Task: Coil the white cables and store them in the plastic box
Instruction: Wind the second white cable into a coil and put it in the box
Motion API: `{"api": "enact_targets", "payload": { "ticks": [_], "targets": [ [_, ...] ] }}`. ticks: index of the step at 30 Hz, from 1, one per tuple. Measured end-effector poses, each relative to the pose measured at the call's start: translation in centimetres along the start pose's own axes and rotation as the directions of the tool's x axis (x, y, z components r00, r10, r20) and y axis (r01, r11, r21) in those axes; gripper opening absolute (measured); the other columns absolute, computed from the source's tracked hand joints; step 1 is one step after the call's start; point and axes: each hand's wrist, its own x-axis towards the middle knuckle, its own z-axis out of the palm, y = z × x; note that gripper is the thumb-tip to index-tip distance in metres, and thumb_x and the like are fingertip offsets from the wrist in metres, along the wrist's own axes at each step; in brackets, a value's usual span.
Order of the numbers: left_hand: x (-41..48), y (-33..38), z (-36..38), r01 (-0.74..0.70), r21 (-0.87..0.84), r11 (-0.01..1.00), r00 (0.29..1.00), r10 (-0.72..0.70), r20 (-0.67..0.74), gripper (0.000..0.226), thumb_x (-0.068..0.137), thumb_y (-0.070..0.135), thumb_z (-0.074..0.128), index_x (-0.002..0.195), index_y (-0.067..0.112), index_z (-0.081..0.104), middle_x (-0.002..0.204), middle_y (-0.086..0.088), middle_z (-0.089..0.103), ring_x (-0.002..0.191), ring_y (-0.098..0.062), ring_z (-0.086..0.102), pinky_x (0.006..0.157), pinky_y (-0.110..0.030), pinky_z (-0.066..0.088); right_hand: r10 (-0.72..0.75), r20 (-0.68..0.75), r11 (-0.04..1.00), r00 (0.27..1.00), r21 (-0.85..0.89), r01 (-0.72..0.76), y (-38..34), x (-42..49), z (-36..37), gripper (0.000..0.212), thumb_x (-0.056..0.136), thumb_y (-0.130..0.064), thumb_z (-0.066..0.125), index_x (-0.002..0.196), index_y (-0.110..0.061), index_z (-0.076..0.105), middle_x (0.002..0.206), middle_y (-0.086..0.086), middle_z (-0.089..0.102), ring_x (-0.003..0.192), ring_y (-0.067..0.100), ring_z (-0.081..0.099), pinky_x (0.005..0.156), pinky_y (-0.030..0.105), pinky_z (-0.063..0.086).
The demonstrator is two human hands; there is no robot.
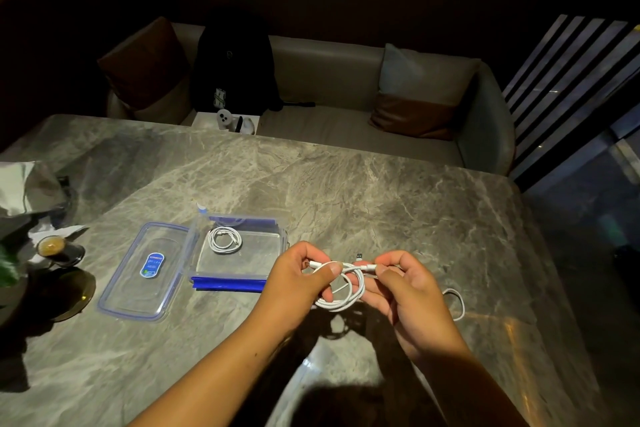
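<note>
Head view looks down on a thin white charging cable (343, 291), wound into a few loose loops and held above the bench between both hands, just right of the box. The left hand (298, 276) has its fingers curled round the left side of the loops, with the thumb pressed on top so the coil is pinched there. The right hand (407, 288) pinches the cable's white plug end between its thumb and curled fingers at the top of the coil. A small metal USB plug (359, 256) shows just behind the two hands. To the left, the clear rectangular plastic box with blue clips (227, 282) sits open on the bench. A second white cable (224, 240), wound into a neat small ring, lies flat inside the box toward its far left corner. The clear box lid with a blue oval label (138, 274) lies flat against the box's left side. A loose loop of white cable (458, 302) lies on the bench just beyond the right hand, partly hidden by it; whether it belongs to the held cable cannot be told. The grey veined marble bench (346, 184) also carries a small dark glass of drink (57, 248) near its left edge. Behind the bench stands a beige sofa (329, 80) with a black backpack (235, 59) and a grey and brown cushion (415, 94).
</note>
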Motion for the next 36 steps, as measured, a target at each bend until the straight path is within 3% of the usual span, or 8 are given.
{"api": "enact_targets", "payload": {
  "ticks": [5,7,9,13,15,22,28,36],
  "targets": [
    [-0.1,-0.1,0.3,-0.012,0.017,1.0,0.999,0.011,0.051,0.006,0.095,0.005,0.058,0.098,0.009,0.063,0.057,-0.007,0.056,0.051,-0.01,0.053,0.054,-0.021,0.044,0.055,-0.003,0.998,0.998,-0.005,-0.055,0.7,0.1,-0.2,0.013,0.097,-0.004,0.054,0.085,-0.001,0.057,0.088,0.024,0.074,0.079,0.03,0.075,0.065,0.029,0.061],
    [-0.2,-0.1,0.5,-0.028,0.032,0.999,0.998,0.026,0.062,0.008,0.096,0.007,0.057,0.097,0.011,0.064,0.058,-0.005,0.058,0.053,-0.01,0.054,0.056,-0.021,0.045,0.069,-0.006,0.994,0.998,-0.084,-0.069,1.3,0.4,-0.8,0.001,0.095,-0.004,0.059,0.094,-0.003,0.059,0.092,0.026,0.073,0.086,0.036,0.074,0.073,0.036,0.06],
    [-0.3,-0.2,0.6,-0.037,0.025,0.999,0.997,0.035,0.072,0.009,0.095,0.005,0.058,0.097,0.012,0.065,0.064,-0.003,0.063,0.055,-0.008,0.056,0.058,-0.022,0.047,0.096,0.024,0.979,0.995,-0.183,-0.09,1.2,0.5,-1.2,0.014,0.094,-0.001,0.058,0.108,-0.004,0.06,0.098,0.023,0.075,0.091,0.035,0.074,0.078,0.039,0.059],
    [-0.6,0.0,1.0,-0.036,0.008,0.999,0.994,0.035,0.105,0.012,0.098,0.004,0.054,0.101,0.007,0.065,0.065,0.003,0.065,0.054,-0.003,0.056,0.057,-0.017,0.046,0.216,0.117,0.964,0.969,-0.182,-0.193,0.6,0.5,-1.2,0.019,0.087,-0.004,0.065,0.105,-0.002,0.069,0.098,0.023,0.075,0.076,0.023,0.071,0.054,0.02,0.054],
    [-0.6,0.0,1.1,-0.051,0.022,0.998,0.994,0.048,0.095,0.017,0.101,0.01,0.05,0.099,0.01,0.067,0.067,0.0,0.063,0.055,-0.004,0.052,0.058,-0.017,0.044,0.24,0.131,0.967,0.962,-0.121,-0.225,0.6,0.6,-1.5,0.031,0.078,-0.013,0.068,0.107,-0.001,0.069,0.097,0.025,0.073,0.075,0.023,0.068,0.054,0.021,0.053],
    [-0.7,-0.4,1.6,0.01,-0.003,1.0,1.0,-0.01,0.025,0.019,0.101,0.014,0.05,0.097,0.007,0.068,0.069,-0.003,0.066,0.06,-0.011,0.056,0.063,-0.026,0.049,0.195,0.168,0.98,0.966,-0.004,-0.197,1.4,0.8,-2.0,0.049,0.074,-0.015,0.08,0.117,0.002,0.066,0.123,0.035,0.062,0.112,0.047,0.058,0.104,0.056,0.045],
    [-0.8,-0.6,1.8,0.071,-0.067,0.995,0.994,-0.077,-0.08,0.015,0.097,0.014,0.058,0.094,0.011,0.072,0.078,-0.003,0.074,0.068,-0.012,0.067,0.063,-0.026,0.051,0.095,0.064,0.996,0.993,-0.004,-0.094,1.4,0.9,-1.7,0.021,0.09,-0.003,0.058,0.108,0.005,0.063,0.1,0.027,0.071,0.081,0.029,0.073,0.079,0.04,0.061],
    [-1.2,-0.5,1.4,0.075,-0.057,0.996,0.995,-0.07,0.074,0.024,0.08,-0.003,0.074,0.102,0.006,0.069,0.085,-0.007,0.075,0.073,-0.012,0.069,0.069,-0.022,0.054,0.069,0.009,0.997,0.998,-0.024,-0.069,2.4,0.8,-1.3,0.014,0.094,-0.004,0.057,0.102,0.005,0.064,0.094,0.026,0.073,0.075,0.027,0.073,0.067,0.035,0.061]
  ]
}}
